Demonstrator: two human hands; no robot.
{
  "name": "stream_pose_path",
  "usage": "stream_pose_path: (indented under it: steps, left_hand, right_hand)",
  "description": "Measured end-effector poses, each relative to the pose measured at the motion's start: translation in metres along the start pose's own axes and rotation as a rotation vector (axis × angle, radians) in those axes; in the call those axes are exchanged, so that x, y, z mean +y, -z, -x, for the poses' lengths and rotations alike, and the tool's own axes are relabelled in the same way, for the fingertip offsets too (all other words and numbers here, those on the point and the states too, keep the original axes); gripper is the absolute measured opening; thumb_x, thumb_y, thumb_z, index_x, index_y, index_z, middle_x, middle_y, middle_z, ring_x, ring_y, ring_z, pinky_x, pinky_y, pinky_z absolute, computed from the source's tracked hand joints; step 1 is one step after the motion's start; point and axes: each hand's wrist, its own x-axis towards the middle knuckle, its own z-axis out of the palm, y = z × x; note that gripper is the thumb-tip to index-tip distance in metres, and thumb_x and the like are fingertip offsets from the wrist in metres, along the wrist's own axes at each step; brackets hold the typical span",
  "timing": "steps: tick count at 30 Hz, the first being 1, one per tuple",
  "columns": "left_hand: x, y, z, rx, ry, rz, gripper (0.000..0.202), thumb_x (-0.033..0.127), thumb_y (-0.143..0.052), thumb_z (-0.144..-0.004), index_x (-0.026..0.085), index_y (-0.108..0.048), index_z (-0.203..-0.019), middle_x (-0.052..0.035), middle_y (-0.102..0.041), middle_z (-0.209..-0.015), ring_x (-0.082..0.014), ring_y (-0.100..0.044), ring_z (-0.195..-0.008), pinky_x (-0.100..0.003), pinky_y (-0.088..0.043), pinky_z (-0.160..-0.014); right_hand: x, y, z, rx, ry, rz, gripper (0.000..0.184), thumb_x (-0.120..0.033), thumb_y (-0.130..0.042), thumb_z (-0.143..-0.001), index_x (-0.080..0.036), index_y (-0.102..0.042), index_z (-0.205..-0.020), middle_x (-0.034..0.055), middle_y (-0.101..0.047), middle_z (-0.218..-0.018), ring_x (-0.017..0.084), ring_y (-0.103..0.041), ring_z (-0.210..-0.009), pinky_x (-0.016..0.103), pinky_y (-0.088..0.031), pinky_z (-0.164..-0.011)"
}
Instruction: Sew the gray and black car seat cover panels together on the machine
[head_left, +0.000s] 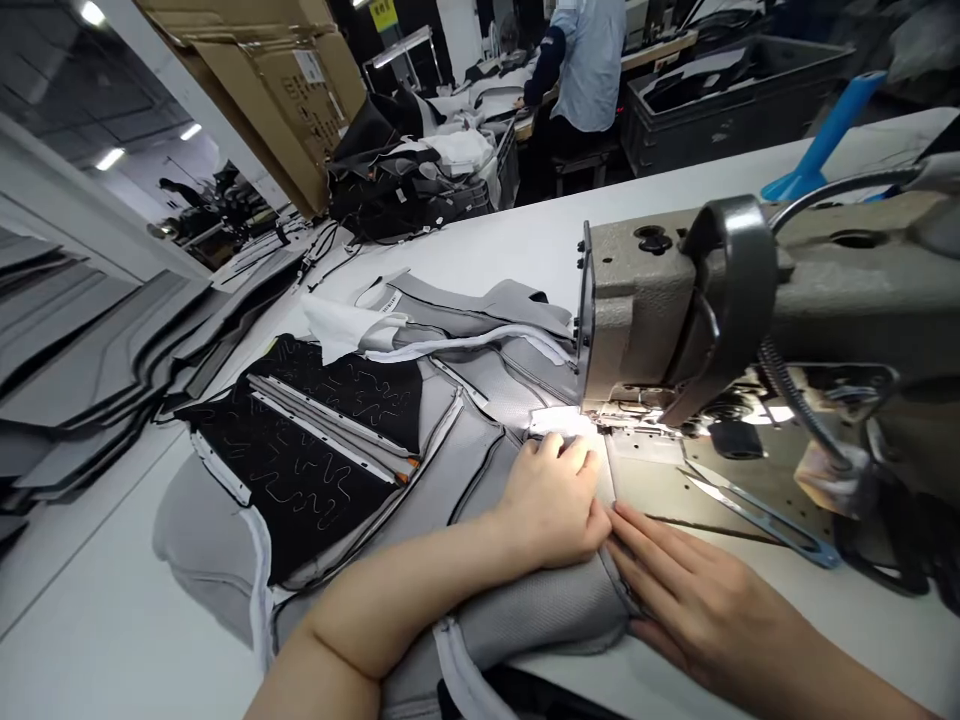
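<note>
A grey padded fabric cover (480, 470) with black piping lies partly under the sewing machine (637, 300). Close to the lit needle area, my left hand (555, 505) is closed on the cover, its fingers curled down against the cloth. My right hand (697, 590) lies along the cover's right edge with straight fingers, their tips touching the seam beside my left hand. A white tag-like piece (561, 420) sits just ahead of my left fingers. Black lining (322, 480) with white strips is stitched to the cover's left part. What is under my palms is hidden.
Thread snips (765, 515) rest on the machine bed to the right. Stacked grey panels (90, 340) fill the left side. Behind the white table (510, 240) are a heaped crate (420, 180), a cardboard box (292, 100), a grey bin (735, 110) and a person (589, 65).
</note>
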Motion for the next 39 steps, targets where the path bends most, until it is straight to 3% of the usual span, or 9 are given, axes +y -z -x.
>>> stream_pose_path:
  steps: [10,16,25,33,39]
  left_hand:
    - [-0.012,-0.010,-0.010,0.072,-0.072,-0.017,0.036,0.032,-0.046,-0.084,0.013,-0.056,-0.112,-0.0117,-0.054,-0.119,-0.0288,-0.046,-0.104,-0.039,-0.044,-0.077]
    - [-0.024,-0.018,-0.024,0.141,-0.145,-0.010,0.028,0.028,-0.049,-0.083,0.011,-0.060,-0.102,-0.0116,-0.058,-0.105,-0.0281,-0.049,-0.097,-0.038,-0.043,-0.078]
    - [-0.028,-0.022,-0.022,0.202,-0.167,0.018,0.018,0.023,-0.051,-0.083,0.012,-0.063,-0.090,-0.0098,-0.061,-0.094,-0.0247,-0.051,-0.092,-0.035,-0.042,-0.080]
    - [-0.039,-0.023,-0.028,0.180,-0.206,-0.032,0.022,0.018,-0.046,-0.087,0.013,-0.065,-0.078,-0.0105,-0.063,-0.086,-0.0225,-0.054,-0.083,-0.038,-0.042,-0.079]
    - [-0.042,-0.019,-0.025,0.177,-0.211,0.028,0.019,0.018,-0.048,-0.085,0.014,-0.066,-0.079,-0.0108,-0.062,-0.087,-0.0235,-0.053,-0.085,-0.038,-0.042,-0.079]
  right_hand:
    - [0.006,0.006,-0.008,-0.070,0.028,0.062,0.035,-0.022,-0.043,-0.091,-0.005,-0.062,-0.114,0.0184,-0.057,-0.125,0.031,-0.051,-0.118,0.040,-0.051,-0.089]
    - [0.012,0.005,-0.011,-0.089,0.047,0.108,0.034,-0.019,-0.045,-0.090,-0.004,-0.061,-0.116,0.0180,-0.054,-0.129,0.031,-0.052,-0.117,0.040,-0.053,-0.087]
    - [0.011,0.008,-0.010,-0.122,0.044,0.079,0.032,-0.019,-0.044,-0.091,-0.006,-0.061,-0.116,0.0158,-0.056,-0.128,0.030,-0.052,-0.118,0.041,-0.051,-0.091]
    - [0.016,0.008,-0.016,-0.092,0.037,0.075,0.028,-0.016,-0.050,-0.090,-0.007,-0.062,-0.113,0.0131,-0.062,-0.120,0.026,-0.055,-0.114,0.037,-0.050,-0.090]
    - [0.007,0.013,-0.023,-0.106,0.054,0.139,0.026,-0.013,-0.047,-0.090,-0.004,-0.064,-0.107,0.0165,-0.063,-0.116,0.028,-0.058,-0.110,0.038,-0.051,-0.086]
